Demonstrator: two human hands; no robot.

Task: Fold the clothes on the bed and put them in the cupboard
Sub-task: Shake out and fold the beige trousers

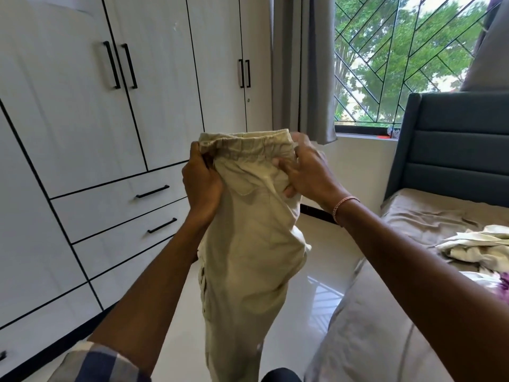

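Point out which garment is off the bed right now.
The beige trousers, gripped at the waistband by the left hand and right hand; the cream garment lies crumpled on the bed.

- The trousers (pixel 248 244) are showing a plain pale khaki beige all over.
- The cupboard (pixel 68 119) is showing white, faintly grained doors and drawers outlined by thin black lines; its handles (pixel 111 64) are showing black.
- The curtain (pixel 303 64) is hanging in plain mid grey.
- The window grille (pixel 399 64) is drawing black diagonal lines across green leaves (pixel 440 51).
- The headboard (pixel 454 150) is showing dark slate blue-grey.
- The bed (pixel 413 216) is wearing a plain greyish-tan sheet.
- The clothes (pixel 473 246) are showing creamy white; a cloth (pixel 502 285) beside them is showing purple on white.
- The floor (pixel 316 257) is gleaming off-white against a black skirting (pixel 316 212).
- The bracelet (pixel 343 206) is showing pink and white strands.
- The sleeve (pixel 102 362) is showing navy and cream checks.
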